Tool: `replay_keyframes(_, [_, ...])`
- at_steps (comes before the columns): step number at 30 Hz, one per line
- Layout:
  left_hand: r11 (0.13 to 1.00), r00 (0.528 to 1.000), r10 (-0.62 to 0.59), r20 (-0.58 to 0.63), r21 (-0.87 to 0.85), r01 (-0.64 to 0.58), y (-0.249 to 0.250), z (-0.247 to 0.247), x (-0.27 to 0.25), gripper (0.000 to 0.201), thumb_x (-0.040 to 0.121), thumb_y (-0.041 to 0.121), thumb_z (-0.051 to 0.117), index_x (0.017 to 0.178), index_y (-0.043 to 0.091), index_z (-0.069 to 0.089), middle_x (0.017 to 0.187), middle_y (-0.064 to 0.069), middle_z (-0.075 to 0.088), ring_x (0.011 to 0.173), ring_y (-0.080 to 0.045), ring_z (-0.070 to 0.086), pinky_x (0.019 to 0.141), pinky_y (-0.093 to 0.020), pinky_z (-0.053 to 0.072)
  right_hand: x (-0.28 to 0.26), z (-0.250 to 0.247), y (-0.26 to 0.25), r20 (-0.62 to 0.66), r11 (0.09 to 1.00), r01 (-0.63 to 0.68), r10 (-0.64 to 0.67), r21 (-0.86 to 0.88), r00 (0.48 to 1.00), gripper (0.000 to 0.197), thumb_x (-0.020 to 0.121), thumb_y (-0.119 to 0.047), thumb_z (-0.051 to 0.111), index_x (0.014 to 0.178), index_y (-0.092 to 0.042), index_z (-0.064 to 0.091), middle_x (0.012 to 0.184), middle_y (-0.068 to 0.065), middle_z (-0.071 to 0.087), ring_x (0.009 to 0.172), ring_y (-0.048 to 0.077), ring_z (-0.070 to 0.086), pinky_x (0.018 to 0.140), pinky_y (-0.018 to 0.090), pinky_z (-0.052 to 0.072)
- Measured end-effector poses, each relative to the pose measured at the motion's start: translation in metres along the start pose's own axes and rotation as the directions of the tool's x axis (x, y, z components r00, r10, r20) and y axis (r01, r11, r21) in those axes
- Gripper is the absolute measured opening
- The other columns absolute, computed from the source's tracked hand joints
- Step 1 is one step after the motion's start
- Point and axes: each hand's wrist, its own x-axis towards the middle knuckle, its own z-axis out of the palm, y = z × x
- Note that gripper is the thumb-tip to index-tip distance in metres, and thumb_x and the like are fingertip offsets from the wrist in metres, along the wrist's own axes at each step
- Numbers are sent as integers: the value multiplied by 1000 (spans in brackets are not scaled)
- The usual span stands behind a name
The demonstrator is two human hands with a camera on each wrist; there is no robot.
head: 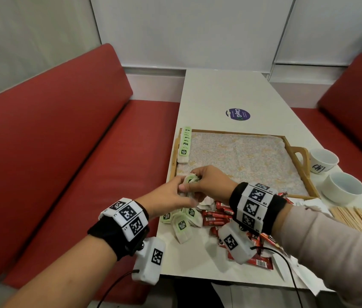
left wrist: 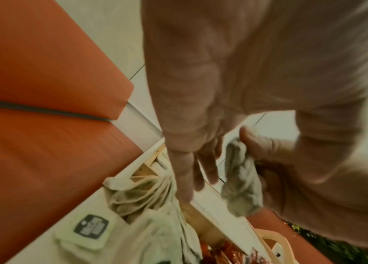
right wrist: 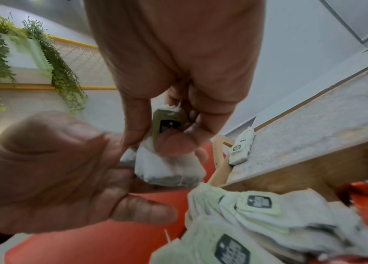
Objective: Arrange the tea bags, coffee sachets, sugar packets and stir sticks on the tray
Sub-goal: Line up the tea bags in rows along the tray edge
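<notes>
Small bundle of white paper tea bags with green tags (right wrist: pixel 169 160) pinched in right hand (head: pixel 208 183), fingers curled round it; left hand (head: pixel 171 196) loosely spread, touching alongside. Light, soft, tearable: best held by the tags. Below: loose tea-bag heap (head: pixel 182 221), red coffee sachets (head: pixel 215 216). Ahead: wooden tray (head: pixel 297 152).

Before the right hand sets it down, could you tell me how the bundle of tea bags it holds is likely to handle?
The tea bags look soft and probably light: they bulge under the right hand. As loose bags pinched together, they may fan apart once released.
</notes>
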Motion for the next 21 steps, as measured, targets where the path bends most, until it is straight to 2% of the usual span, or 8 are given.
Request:
replay_keyframes(2, [998, 999, 33, -23, -60, -34, 1, 2, 4, 42, 82, 12, 66, 120, 20, 49, 100, -4, 62, 89, -13, 59, 76, -30, 50, 6, 1, -4, -3, 999, 7, -7, 43, 1000, 12, 77, -12, 77, 74, -13, 66, 71, 8, 67, 55, 14, 61, 51, 23, 51])
replay_keyframes(4, [989, 997, 28, -76, -141, -39, 0, 0, 8, 33, 91, 7, 58, 121, 17, 49, 99, -3, 64, 90, -13, 62, 72, -27, 52, 11, 0, -6, -12, 994, 5, -4, 111, 1000, 14, 79, -12, 76, 79, -10, 62, 74, 12, 66, 53, 17, 60, 49, 26, 52])
replay_keyframes(7, [971, 995, 5, -102, -236, -29, -2, -7, 13, 26, 95, 11, 55, 120, 16, 52, 96, -1, 68, 88, -11, 66, 69, -24, 54, 20, -3, -7, -43, 985, 2, 5, 173, 999, 24, 80, -10, 74, 93, -5, 54, 72, 11, 63, 51, 16, 61, 48, 27, 53])
replay_keyframes(9, [958, 991, -22, -136, -285, -17, -3, -14, 16, 21, 95, 7, 53, 115, 15, 55, 95, -4, 69, 85, -12, 68, 67, -23, 56, 27, -7, -6, -62, 987, 4, 6, 159, 998, 25, 81, -4, 71, 99, -4, 53, 71, 9, 61, 50, 14, 60, 51, 27, 53])
replay_keyframes(11, [949, 983, -54, -175, -314, -3, -4, -20, 22, 20, 95, 3, 51, 111, 13, 56, 95, -5, 69, 80, -11, 69, 64, -22, 57, 33, -11, -4, -85, 990, 8, 3, 138, 996, 18, 83, 2, 67, 93, -6, 54, 67, 8, 59, 47, 11, 59, 51, 25, 55])
replay_keyframes(15, [935, 972, -89, -216, -355, 6, -4, -31, 33, 23, 96, 5, 50, 118, 4, 54, 101, -11, 66, 80, -16, 67, 60, -21, 57, 49, -19, -3, -118, 995, -14, 25, 94, 993, 16, 84, 4, 65, 81, -9, 55, 61, 5, 57, 44, 9, 57, 48, 23, 53])
replay_keyframes(19, [915, 945, -139, -295, -404, 8, -3, -41, 50, 17, 99, 9, 44, 111, 8, 56, 94, -7, 67, 71, -12, 68, 55, -20, 56, 70, -28, -4, -142, 998, -37, 43, 48, 989, 12, 88, -2, 63, 81, -9, 56, 68, 7, 62, 46, 10, 58, 48, 24, 50])
replay_keyframes(21, [916, 932, -162, -324, -400, 20, -2, -47, 57, 19, 100, 12, 43, 115, 8, 54, 97, -9, 66, 74, -15, 67, 59, -23, 58, 78, -32, -3, -163, 998, -53, 58, 35, 985, 11, 91, -5, 59, 83, -10, 54, 72, 7, 64, 47, 12, 58, 47, 25, 48])
